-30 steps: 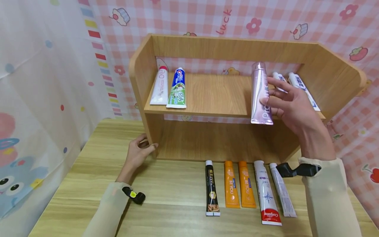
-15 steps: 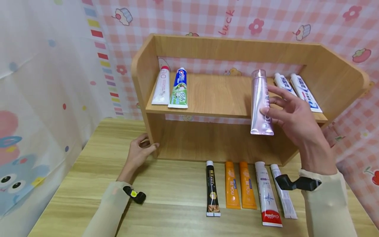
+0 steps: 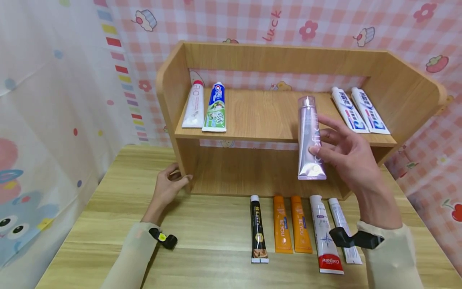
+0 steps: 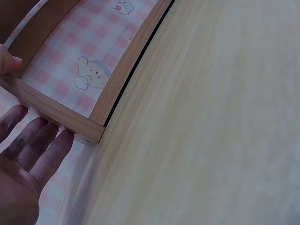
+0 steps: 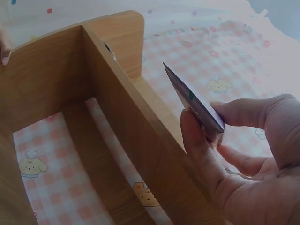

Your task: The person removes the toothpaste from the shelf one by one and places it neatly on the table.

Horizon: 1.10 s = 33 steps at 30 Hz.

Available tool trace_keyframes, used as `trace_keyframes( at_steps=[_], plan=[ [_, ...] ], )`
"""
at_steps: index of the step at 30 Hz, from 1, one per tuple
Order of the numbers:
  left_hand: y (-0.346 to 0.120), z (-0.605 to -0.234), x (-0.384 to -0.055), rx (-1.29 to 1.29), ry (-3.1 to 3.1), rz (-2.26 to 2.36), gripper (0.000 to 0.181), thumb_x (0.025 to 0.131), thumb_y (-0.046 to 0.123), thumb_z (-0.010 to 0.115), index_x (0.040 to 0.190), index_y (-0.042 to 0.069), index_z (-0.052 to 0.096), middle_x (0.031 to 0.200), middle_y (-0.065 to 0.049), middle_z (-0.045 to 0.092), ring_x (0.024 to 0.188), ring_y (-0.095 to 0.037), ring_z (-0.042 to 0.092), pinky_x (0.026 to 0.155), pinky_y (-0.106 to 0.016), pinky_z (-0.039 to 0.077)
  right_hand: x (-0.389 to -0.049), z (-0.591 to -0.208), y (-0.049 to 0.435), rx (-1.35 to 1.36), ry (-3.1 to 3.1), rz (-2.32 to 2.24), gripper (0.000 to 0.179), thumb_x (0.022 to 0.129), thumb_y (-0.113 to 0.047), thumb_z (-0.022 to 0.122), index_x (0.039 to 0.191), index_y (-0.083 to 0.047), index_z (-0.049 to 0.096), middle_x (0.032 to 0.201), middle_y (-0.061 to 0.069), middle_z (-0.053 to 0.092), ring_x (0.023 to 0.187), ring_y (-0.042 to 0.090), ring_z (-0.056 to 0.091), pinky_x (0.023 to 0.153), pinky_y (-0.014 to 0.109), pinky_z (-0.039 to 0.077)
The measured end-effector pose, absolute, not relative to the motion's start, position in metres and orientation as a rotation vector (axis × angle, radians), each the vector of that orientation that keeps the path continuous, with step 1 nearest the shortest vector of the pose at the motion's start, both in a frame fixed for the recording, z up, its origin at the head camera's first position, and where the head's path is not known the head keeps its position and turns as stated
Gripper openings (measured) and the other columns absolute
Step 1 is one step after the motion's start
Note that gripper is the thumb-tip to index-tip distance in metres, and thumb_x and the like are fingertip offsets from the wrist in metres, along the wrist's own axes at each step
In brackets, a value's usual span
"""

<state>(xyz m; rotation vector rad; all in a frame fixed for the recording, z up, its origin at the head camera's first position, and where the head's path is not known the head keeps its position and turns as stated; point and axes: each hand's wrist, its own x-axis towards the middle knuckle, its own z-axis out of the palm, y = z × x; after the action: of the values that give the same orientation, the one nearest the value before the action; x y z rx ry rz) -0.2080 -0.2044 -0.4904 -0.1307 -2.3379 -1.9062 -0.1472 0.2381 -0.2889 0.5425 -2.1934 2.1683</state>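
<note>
My right hand (image 3: 351, 158) pinches a shiny pink toothpaste tube (image 3: 306, 132) between thumb and fingers, its cap end up. It is in front of the upper board of a wooden desk shelf (image 3: 252, 139). In the right wrist view, the tube (image 5: 194, 101) shows edge-on between the thumb and fingers. At the lower left, my left hand (image 3: 169, 188) grips the shelf's side panel. The left wrist view shows the thumb on one side of that panel (image 4: 56, 110) and the fingers on the other.
A white tube (image 3: 195, 106) and a blue-green Crest tube (image 3: 215, 108) lie on the upper board's left. Two white-blue tubes (image 3: 348, 110) lie at its right. Before the shelf lie a black tube (image 3: 258, 228), two orange tubes (image 3: 282, 226), a Colgate tube (image 3: 326, 237) and a slim white tube (image 3: 341, 220).
My right hand has brought the pink tube down and slightly left, uncovering more of the two white-blue tubes. My left hand stays on the side panel.
</note>
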Motion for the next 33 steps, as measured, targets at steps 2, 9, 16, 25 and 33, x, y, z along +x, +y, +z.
trace_keyframes(
  at_steps=[2, 9, 16, 25, 33],
  plan=[
    [-0.204, -0.49, -0.208, -0.131, -2.337, -1.906, 0.043, 0.087, 0.01, 0.074, 0.128, 0.002, 0.066, 0.13, -0.023, 0.067, 0.116, -0.028, 0.068, 0.087, -0.019, 0.057, -0.145, -0.292, 0.237, 0.566, -2.182, 2.16, 0.067, 0.095, 0.009, 0.062, 0.154, -0.017, 0.045, 0.127, 0.005, 0.06, 0.099, 0.016, 0.07, 0.08, 0.024, 0.061],
    [-0.203, -0.491, -0.208, -0.124, -2.332, -1.908, 0.043, 0.087, 0.009, 0.074, 0.128, 0.001, 0.065, 0.13, -0.024, 0.066, 0.117, -0.031, 0.068, 0.086, -0.018, 0.056, -0.139, -0.303, 0.235, 0.651, -2.136, 2.145, 0.07, 0.092, 0.016, 0.061, 0.153, -0.012, 0.046, 0.122, 0.007, 0.061, 0.1, 0.014, 0.072, 0.08, 0.025, 0.061],
    [-0.204, -0.492, -0.209, -0.131, -2.337, -1.902, 0.043, 0.087, 0.01, 0.074, 0.128, 0.002, 0.065, 0.13, -0.023, 0.066, 0.118, -0.033, 0.067, 0.086, -0.018, 0.056, -0.133, -0.312, 0.231, 0.785, -2.137, 2.109, 0.072, 0.091, 0.02, 0.059, 0.155, -0.008, 0.042, 0.123, 0.006, 0.061, 0.104, 0.014, 0.072, 0.08, 0.026, 0.062],
    [-0.205, -0.492, -0.209, -0.133, -2.324, -1.922, 0.043, 0.087, 0.009, 0.074, 0.128, 0.001, 0.065, 0.129, -0.023, 0.067, 0.112, -0.022, 0.07, 0.086, -0.02, 0.057, -0.125, -0.321, 0.222, 0.917, -2.113, 2.095, 0.074, 0.089, 0.024, 0.058, 0.155, -0.003, 0.04, 0.125, 0.009, 0.059, 0.109, 0.017, 0.072, 0.076, 0.03, 0.063],
    [-0.205, -0.494, -0.209, -0.118, -2.324, -1.928, 0.042, 0.087, 0.009, 0.074, 0.127, 0.002, 0.066, 0.128, -0.022, 0.067, 0.106, -0.008, 0.069, 0.086, -0.019, 0.057, -0.12, -0.333, 0.212, 0.95, -2.154, 2.111, 0.074, 0.089, 0.021, 0.06, 0.155, -0.003, 0.039, 0.124, 0.01, 0.056, 0.109, 0.018, 0.071, 0.074, 0.031, 0.063]
  ],
)
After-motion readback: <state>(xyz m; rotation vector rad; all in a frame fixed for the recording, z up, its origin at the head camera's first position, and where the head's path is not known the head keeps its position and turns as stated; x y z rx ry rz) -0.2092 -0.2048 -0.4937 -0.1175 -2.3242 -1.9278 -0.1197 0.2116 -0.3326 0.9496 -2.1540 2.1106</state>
